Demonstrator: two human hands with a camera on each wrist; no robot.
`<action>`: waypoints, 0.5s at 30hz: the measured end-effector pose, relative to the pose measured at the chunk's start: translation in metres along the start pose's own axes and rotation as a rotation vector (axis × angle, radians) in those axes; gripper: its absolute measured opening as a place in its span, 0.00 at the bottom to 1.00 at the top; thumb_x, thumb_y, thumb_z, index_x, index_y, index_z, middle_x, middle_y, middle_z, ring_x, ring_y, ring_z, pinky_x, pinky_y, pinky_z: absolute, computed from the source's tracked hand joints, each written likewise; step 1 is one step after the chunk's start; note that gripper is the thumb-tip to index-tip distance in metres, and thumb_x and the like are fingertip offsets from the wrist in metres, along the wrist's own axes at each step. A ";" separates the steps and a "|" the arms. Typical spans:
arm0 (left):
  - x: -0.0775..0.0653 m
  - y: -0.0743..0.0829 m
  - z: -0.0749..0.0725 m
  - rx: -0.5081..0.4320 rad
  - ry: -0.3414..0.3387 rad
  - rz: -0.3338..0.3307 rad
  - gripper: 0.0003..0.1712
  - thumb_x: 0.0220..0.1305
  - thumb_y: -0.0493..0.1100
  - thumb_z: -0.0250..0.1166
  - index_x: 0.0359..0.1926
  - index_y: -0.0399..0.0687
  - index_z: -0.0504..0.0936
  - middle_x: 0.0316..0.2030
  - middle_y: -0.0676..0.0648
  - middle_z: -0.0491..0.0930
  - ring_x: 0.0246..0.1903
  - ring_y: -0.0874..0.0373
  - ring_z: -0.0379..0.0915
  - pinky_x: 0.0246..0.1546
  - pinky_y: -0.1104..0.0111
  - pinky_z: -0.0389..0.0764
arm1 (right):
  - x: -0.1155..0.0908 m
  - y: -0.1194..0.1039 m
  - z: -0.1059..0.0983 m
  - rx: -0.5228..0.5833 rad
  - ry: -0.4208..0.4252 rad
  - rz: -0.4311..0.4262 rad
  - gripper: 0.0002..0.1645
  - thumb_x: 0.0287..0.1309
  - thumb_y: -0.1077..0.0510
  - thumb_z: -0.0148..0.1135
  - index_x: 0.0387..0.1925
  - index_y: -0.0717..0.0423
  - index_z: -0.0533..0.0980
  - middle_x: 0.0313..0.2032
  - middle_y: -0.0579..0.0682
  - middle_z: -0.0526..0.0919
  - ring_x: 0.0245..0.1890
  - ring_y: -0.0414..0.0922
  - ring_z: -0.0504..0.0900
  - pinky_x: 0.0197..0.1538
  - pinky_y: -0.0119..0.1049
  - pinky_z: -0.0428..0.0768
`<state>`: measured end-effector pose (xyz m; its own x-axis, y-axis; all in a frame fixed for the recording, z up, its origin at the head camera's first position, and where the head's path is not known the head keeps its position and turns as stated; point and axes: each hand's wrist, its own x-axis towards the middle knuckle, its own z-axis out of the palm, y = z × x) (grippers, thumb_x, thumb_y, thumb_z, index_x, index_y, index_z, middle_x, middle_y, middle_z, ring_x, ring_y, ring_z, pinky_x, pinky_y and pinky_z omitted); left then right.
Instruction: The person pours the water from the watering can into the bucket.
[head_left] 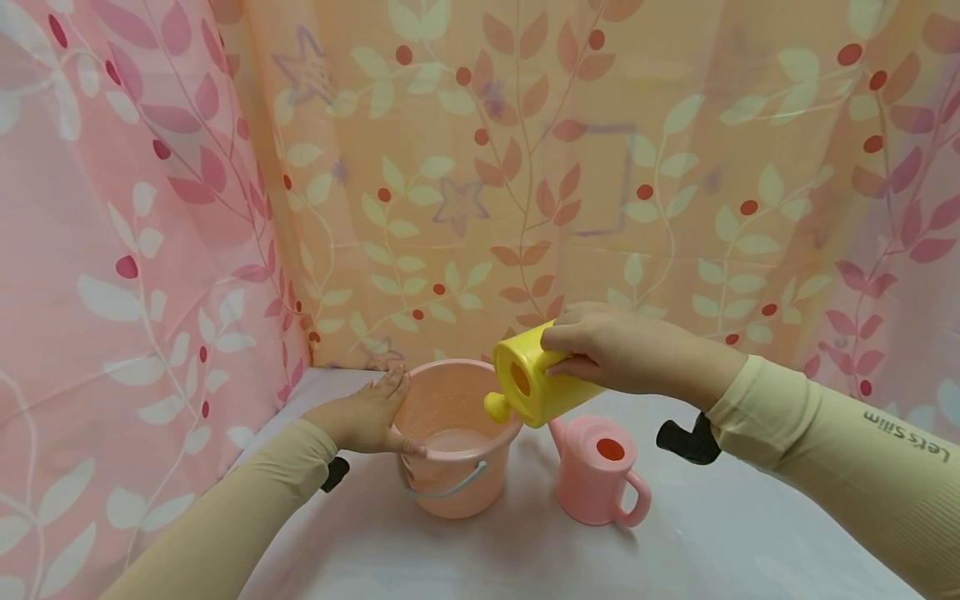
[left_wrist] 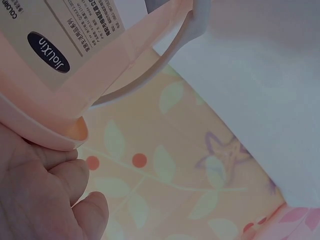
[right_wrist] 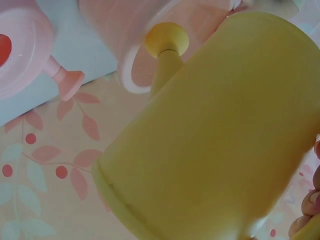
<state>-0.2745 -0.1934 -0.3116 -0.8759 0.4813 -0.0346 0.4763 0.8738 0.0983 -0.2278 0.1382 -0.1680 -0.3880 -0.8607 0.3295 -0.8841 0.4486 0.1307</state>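
Observation:
A yellow watering can (head_left: pixel 551 375) is tipped over in my right hand (head_left: pixel 622 346), its round spout head (head_left: pixel 497 407) above the right part of a peach bucket (head_left: pixel 457 483). In the right wrist view, fingers (right_wrist: pixel 311 202) hold the handle side of the can. My left hand (head_left: pixel 367 417) rests on the bucket's left rim, fingers spread toward the back and thumb along the front edge. The bucket stands upright with a grey handle (head_left: pixel 450 487) hanging at its front. Whether liquid lies inside is unclear.
A pink watering can (head_left: pixel 596 471) stands right of the bucket, spout toward it and handle to the right. White cloth (head_left: pixel 525 558) covers the table. Leaf-patterned curtains (head_left: pixel 465 167) hang behind and at the left.

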 end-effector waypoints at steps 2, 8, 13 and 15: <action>0.000 0.000 0.000 0.002 -0.001 0.000 0.69 0.44 0.79 0.53 0.67 0.26 0.45 0.68 0.30 0.39 0.68 0.41 0.34 0.64 0.47 0.47 | 0.000 0.000 0.000 0.002 -0.001 -0.003 0.13 0.49 0.56 0.68 0.23 0.46 0.69 0.24 0.39 0.69 0.29 0.37 0.69 0.33 0.29 0.72; -0.001 0.001 -0.001 0.001 -0.009 -0.004 0.69 0.44 0.79 0.53 0.67 0.27 0.45 0.68 0.31 0.38 0.68 0.41 0.33 0.64 0.47 0.46 | 0.000 0.002 0.001 0.023 -0.002 -0.019 0.13 0.49 0.56 0.68 0.24 0.47 0.69 0.25 0.39 0.70 0.30 0.37 0.69 0.34 0.30 0.72; -0.002 0.001 -0.002 0.001 -0.010 -0.005 0.70 0.43 0.79 0.53 0.67 0.26 0.45 0.68 0.30 0.38 0.68 0.41 0.33 0.64 0.46 0.46 | 0.000 0.002 0.000 0.025 -0.001 -0.025 0.13 0.49 0.56 0.68 0.24 0.47 0.69 0.25 0.39 0.70 0.29 0.37 0.69 0.33 0.30 0.72; -0.002 0.001 -0.002 0.004 -0.011 -0.009 0.70 0.43 0.80 0.53 0.67 0.27 0.45 0.68 0.30 0.39 0.68 0.42 0.33 0.64 0.47 0.46 | 0.000 0.002 0.000 0.024 0.006 -0.026 0.13 0.49 0.57 0.68 0.23 0.47 0.69 0.24 0.39 0.70 0.29 0.37 0.69 0.33 0.30 0.72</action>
<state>-0.2726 -0.1931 -0.3096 -0.8791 0.4744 -0.0465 0.4690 0.8782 0.0943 -0.2298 0.1396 -0.1674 -0.3631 -0.8704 0.3324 -0.8999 0.4201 0.1171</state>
